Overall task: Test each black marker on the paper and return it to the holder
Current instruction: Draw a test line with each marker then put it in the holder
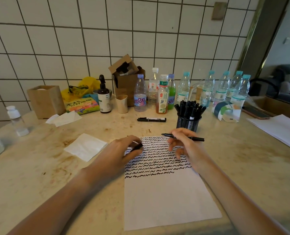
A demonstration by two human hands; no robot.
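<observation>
A white sheet of paper [168,197] lies on the counter, its upper half covered with rows of black squiggles. My right hand [185,145] pinches an uncapped black marker [193,137] held level above the paper's top edge, tip pointing left. Resting on the paper's upper left corner, my left hand [124,150] is closed around a black marker cap [137,147]. Just behind my right hand stands a black mesh holder [188,122] full of black markers. Another capped black marker [152,119] lies flat on the counter to the left of the holder.
A folded white napkin [85,146] lies left of the paper. Several bottles [163,97], a cardboard box [127,77], a paper cup [122,103] and a wooden box [46,100] line the tiled wall. More white sheets [280,128] and a phone [256,112] sit at the right.
</observation>
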